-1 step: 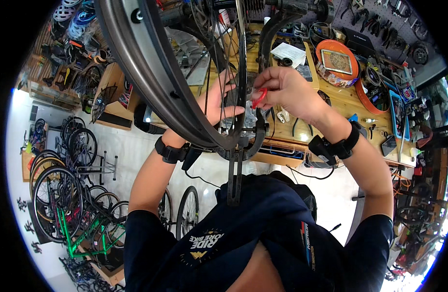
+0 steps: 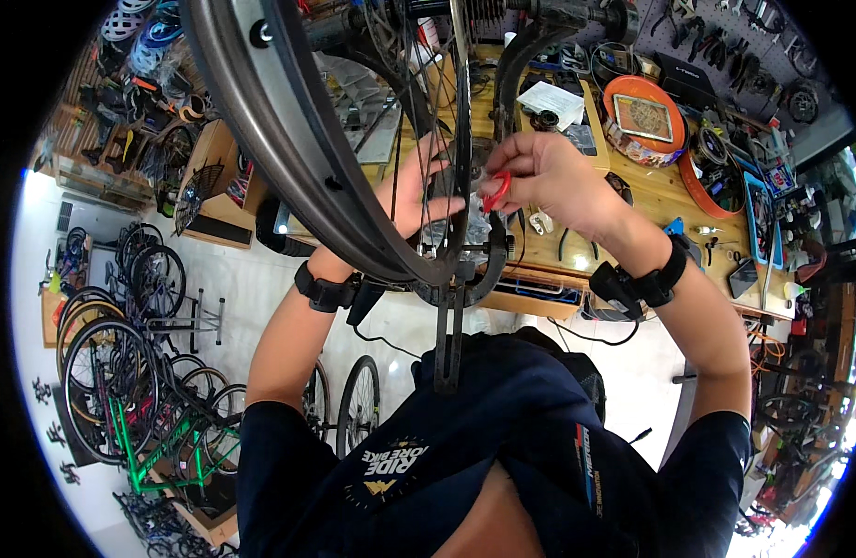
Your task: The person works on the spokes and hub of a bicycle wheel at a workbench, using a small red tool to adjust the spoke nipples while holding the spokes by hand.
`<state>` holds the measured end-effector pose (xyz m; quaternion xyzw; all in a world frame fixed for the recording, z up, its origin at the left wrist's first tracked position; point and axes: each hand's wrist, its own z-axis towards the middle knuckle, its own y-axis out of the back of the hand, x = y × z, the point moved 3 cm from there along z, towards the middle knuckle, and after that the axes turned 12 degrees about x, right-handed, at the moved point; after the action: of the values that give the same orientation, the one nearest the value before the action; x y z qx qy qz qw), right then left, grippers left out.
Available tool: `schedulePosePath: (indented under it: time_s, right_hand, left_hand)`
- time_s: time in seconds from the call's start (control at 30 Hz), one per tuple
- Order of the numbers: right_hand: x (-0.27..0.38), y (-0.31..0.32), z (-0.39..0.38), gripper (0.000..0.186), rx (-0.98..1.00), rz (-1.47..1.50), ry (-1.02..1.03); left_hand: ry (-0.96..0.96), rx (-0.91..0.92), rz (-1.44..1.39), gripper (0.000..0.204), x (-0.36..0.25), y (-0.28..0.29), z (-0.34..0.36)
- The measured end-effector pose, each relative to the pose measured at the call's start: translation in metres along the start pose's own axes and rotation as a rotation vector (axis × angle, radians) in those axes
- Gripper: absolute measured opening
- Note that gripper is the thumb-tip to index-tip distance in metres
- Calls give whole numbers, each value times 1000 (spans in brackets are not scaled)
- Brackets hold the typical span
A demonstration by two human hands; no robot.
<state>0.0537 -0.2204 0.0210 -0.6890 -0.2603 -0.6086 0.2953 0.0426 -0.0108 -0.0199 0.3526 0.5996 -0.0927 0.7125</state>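
Note:
A dark bicycle wheel rim (image 2: 302, 139) stands upright before me in a black truing stand (image 2: 502, 265). Thin spokes (image 2: 428, 121) run up from it to the hub at the top edge. My right hand (image 2: 553, 181) pinches a small red spoke wrench (image 2: 496, 192) between thumb and fingers, just right of the wheel. Whether the wrench touches a spoke cannot be made out. On the other side, my left hand (image 2: 412, 200) is partly hidden by the rim and spokes; its thumb and fingers are spread apart, with nothing seen in them.
Beyond the wheel lies a wooden workbench (image 2: 646, 200) with an orange round tray (image 2: 623, 112), a blue tray (image 2: 764, 223), white paper (image 2: 550, 104) and loose small parts. Tools hang on the back pegboard (image 2: 632, 20). Several bicycles, one with a green frame (image 2: 121, 428), stand at the left.
My right hand has turned slightly with the red spoke wrench, which sits at a slightly different angle. The left hand and the wheel look nearly the same.

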Motion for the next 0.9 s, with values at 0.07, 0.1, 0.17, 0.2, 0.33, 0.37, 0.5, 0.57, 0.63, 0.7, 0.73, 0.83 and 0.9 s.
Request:
schedulePosePath:
  time_s: [0.07, 0.1, 0.17, 0.2, 0.33, 0.37, 0.5, 0.57, 0.63, 0.7, 0.73, 0.83, 0.9]
  right_hand:
    - [-4, -5, -3, 25, 13, 38, -34]
    - [-7, -7, -4, 24, 18, 43, -68]
    - [-11, -14, -3, 22, 26, 53, -136]
    - [-17, -19, 3, 21, 30, 84, -125]
    - [-20, -29, 10, 18, 53, 105, -140]
    - [-21, -30, 12, 18, 63, 120, -144]
    - [-19, -33, 14, 17, 64, 153, -147]
    - [-18, -33, 14, 17, 57, 166, -153]
    - [-19, -32, 14, 18, 60, 191, -167]
    - [-20, -33, 15, 18, 62, 199, -193]
    - [-21, -33, 15, 19, 62, 204, -206]
    - [-24, -32, 15, 20, 62, 334, -211]
    - [-24, -32, 15, 21, 56, 296, -212]
  left_hand:
    - [5, -75, -210, 72, -3, 7, -4]
    - [7, -108, -313, 66, -13, 10, -4]
    - [110, -182, -482, 55, -25, 8, -5]
    - [97, -163, -370, 56, -25, 7, -4]
    - [60, -185, -253, 57, -30, -5, -2]
    - [81, -201, -236, 57, -27, -6, -2]
    - [109, -168, -154, 54, -28, -6, -8]
    - [88, -171, -167, 53, -26, -7, -10]
    - [74, -167, -171, 52, -26, -9, -9]
    - [68, -176, -187, 50, -26, -9, -8]
    - [65, -180, -195, 50, -25, -10, -8]
    - [53, -198, -208, 48, -25, -10, -8]
    - [71, -207, -188, 48, -23, -9, -9]
